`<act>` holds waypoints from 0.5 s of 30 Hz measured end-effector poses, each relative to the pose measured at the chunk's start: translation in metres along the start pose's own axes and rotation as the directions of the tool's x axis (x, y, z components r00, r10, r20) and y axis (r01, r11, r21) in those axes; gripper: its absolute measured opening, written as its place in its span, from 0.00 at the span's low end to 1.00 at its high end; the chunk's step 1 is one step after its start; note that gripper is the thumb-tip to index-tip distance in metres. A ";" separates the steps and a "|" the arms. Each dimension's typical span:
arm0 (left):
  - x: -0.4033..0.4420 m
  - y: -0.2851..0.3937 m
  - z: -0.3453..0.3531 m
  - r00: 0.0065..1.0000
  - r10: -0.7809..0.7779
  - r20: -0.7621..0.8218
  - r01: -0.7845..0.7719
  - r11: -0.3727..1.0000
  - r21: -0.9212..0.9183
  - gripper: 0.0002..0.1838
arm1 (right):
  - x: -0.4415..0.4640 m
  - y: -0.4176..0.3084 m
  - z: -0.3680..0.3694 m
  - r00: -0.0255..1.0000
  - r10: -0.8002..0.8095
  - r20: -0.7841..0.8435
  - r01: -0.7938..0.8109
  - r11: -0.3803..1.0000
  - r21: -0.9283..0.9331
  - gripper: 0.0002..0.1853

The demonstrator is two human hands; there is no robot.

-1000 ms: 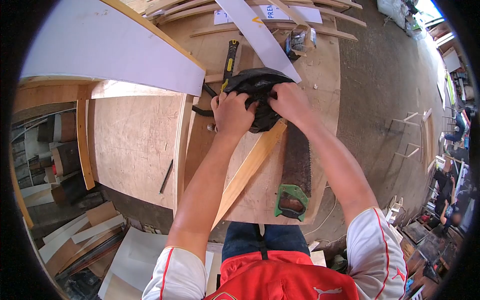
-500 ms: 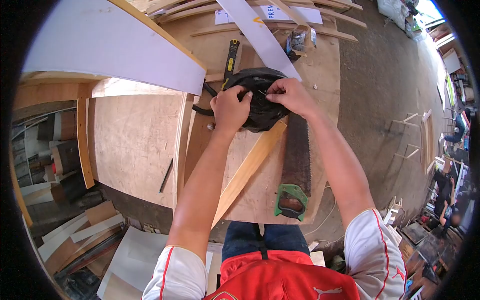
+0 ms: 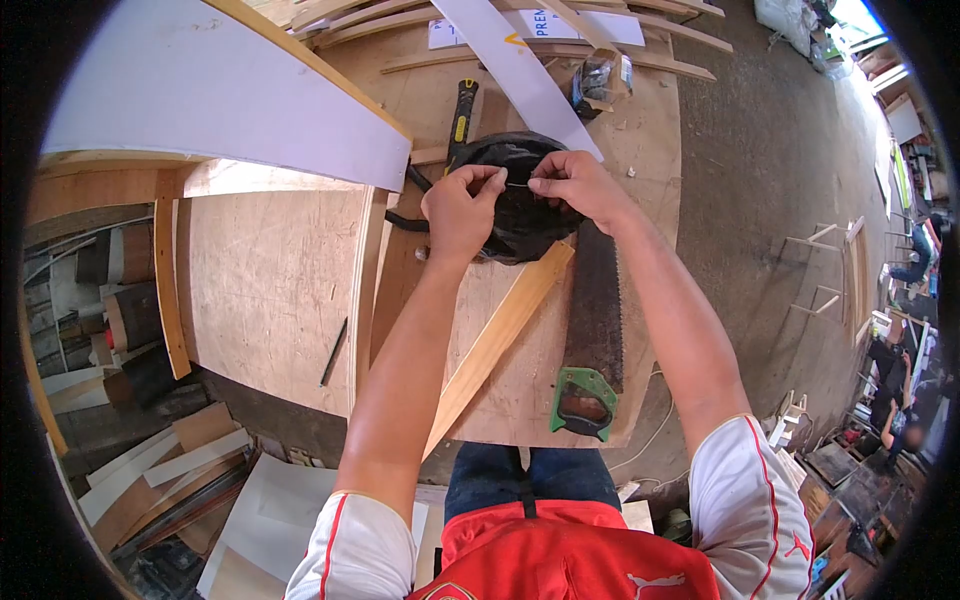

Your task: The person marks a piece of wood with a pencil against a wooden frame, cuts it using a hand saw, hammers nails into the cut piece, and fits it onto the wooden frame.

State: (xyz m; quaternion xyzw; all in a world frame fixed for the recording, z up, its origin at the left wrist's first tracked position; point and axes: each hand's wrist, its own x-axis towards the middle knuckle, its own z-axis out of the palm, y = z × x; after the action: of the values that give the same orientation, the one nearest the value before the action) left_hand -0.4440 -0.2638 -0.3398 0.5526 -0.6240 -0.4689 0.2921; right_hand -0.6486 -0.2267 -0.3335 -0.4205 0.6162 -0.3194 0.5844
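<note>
My left hand (image 3: 463, 210) and my right hand (image 3: 578, 187) face each other above a crumpled black plastic bag (image 3: 525, 225). Both are pinched closed, thumbs against fingers. A thin pale sliver (image 3: 516, 184), too small to name, spans the gap between the fingertips. Behind the bag a hammer's black-and-yellow handle (image 3: 462, 115) points away from me. A handsaw (image 3: 594, 310) with a green handle lies on the plywood tabletop (image 3: 500, 400), right of a wooden strip (image 3: 500, 345). The bag's folds hide what is inside it.
A white-faced wooden frame (image 3: 230, 100) stands at the left, with a pencil (image 3: 333, 352) on its plywood panel. Wood strips (image 3: 640, 62), a white board (image 3: 520, 70) and a clear plastic package (image 3: 602, 82) lie at the back. People work at the far right.
My hands have drawn slightly closer together over the bag, and the pale sliver now shows between both sets of fingertips. The tools and wood have stayed in place.
</note>
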 end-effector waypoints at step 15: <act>-0.024 -0.006 -0.002 0.948 0.248 0.201 -0.317 0.649 0.691 0.20 | -0.002 -0.006 0.016 0.968 -0.222 -0.120 0.040 0.605 -0.795 0.12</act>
State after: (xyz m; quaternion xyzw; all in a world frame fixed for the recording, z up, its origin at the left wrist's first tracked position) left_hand -0.4346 -0.2406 -0.3414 0.4969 -0.8473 -0.1617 0.0954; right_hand -0.6318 -0.2257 -0.3290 -0.6425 0.7179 -0.1010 0.2482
